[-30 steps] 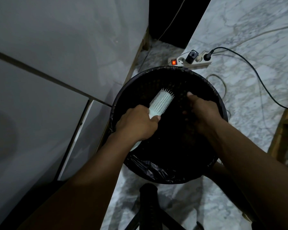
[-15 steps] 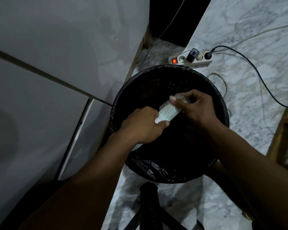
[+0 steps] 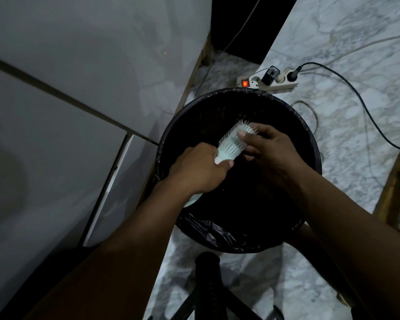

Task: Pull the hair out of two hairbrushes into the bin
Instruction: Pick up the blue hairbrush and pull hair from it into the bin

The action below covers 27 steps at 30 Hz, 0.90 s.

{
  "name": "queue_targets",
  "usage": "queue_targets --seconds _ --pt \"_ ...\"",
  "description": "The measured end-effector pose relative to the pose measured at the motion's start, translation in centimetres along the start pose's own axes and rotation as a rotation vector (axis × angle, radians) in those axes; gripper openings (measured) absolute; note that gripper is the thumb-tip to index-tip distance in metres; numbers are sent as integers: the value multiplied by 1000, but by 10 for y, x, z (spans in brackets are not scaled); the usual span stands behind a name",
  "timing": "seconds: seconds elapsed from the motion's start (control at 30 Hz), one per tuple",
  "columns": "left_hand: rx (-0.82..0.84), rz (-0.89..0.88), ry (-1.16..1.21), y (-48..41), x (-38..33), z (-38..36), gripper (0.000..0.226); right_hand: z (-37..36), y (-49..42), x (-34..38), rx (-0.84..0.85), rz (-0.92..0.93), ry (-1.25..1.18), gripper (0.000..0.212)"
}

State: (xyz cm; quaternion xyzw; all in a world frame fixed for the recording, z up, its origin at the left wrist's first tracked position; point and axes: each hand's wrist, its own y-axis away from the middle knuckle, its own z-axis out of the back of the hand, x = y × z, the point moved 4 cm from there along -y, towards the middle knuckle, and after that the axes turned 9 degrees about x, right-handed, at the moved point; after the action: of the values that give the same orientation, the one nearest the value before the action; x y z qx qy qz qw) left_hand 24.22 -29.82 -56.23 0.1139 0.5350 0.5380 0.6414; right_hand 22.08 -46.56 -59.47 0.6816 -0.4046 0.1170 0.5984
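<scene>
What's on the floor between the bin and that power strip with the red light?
Nothing: in the head view only bare marble floor separates the bin rim from the power strip.

From my feed it's pretty dim. The left hand [image 3: 198, 170] has its grip wrapped round the handle of a pale hairbrush [image 3: 232, 144], bristles up, held right over the open mouth of a round black bin [image 3: 310, 144] with a black liner. The right hand [image 3: 271, 148] sits on the brush head, thumb pressed into the bristles. Can't make out any hair. Behind the bin on the marble floor [image 3: 356, 42] there's a power strip [image 3: 267, 80] with its red switch lit.
</scene>
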Motion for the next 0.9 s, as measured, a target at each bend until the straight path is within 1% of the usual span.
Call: queue_targets --seconds 0.03,0.07,0.13,0.17,0.33,0.4,0.43,0.5,0.53,0.57,0.6,0.67,0.7,0.73,0.83,0.9 --pt "1 2 10 0 0 0 27 1 0 1 -52 53 66 23" --pt "7 -3 24 -1 -1 -1 28 3 1 2 -106 91 95 23" --pt "21 -16 43 0 -4 -3 28 8 3 6 -176 114 90 12" --pt "28 -21 46 0 -6 -4 28 12 3 5 -200 104 76 9" --pt "56 -23 26 2 -6 -5 27 16 1 -1 -208 -74 -68 24" --pt "47 -19 -3 7 -2 -6 29 19 1 -3 -248 -111 -52 31" --pt "25 -7 -13 11 2 -8 30 21 5 0 -289 -80 33 33" --pt "-45 36 -11 20 10 -10 39 26 17 8 -388 19 332 35" --pt "-83 61 -9 26 12 -10 44 25 25 14 -419 70 522 30" --pt "-111 79 -17 33 13 -10 47 21 34 19 -405 92 691 16" --pt "-129 93 -35 40 11 -9 47 13 43 24 -346 90 843 14" --pt "-169 101 -78 55 0 -1 46 -5 56 36 -136 67 1109 57" --pt "-190 98 -88 63 -7 5 46 -14 63 44 -51 51 1232 67" --pt "-213 98 -88 72 -14 12 46 -22 71 54 14 41 1346 67" --pt "-289 86 -113 109 -39 36 44 -49 110 96 153 55 1551 43" --pt "-353 80 -144 140 -56 52 49 -69 144 128 189 88 1647 40"
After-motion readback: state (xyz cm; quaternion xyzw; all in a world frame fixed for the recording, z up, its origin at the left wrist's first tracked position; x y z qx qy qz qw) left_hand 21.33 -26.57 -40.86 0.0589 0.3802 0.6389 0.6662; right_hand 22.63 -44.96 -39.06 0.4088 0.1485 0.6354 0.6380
